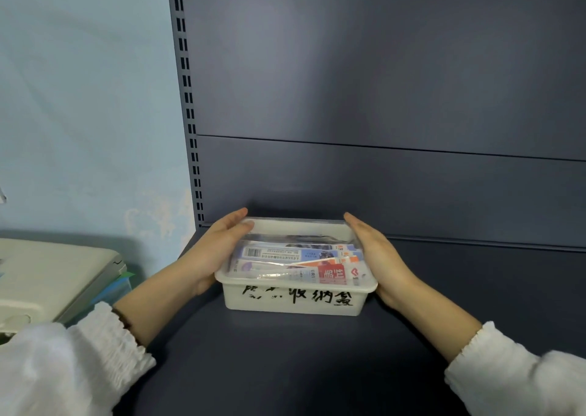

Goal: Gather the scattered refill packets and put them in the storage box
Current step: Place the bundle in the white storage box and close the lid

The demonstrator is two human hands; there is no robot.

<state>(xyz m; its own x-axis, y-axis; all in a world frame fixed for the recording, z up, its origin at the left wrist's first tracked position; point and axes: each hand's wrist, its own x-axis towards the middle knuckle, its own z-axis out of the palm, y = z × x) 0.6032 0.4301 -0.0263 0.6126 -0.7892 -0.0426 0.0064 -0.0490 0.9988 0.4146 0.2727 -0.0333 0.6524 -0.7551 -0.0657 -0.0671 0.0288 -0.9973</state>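
Note:
A white plastic storage box [295, 303] with black handwritten characters on its front stands on the dark shelf. Several refill packets [298, 261] in blue, white and red lie inside it, under what looks like a clear lid. My left hand [215, 250] presses flat against the box's left side, fingers reaching to the far corner. My right hand [379, 257] holds the right side in the same way. Both hands grip the box between them.
The dark blue shelf board [285, 368] extends toward me, with a dark back panel [380, 177] right behind the box. A slotted upright [190, 114] runs up on the left. Beside the shelf at left sits a white machine [47, 276] on folders.

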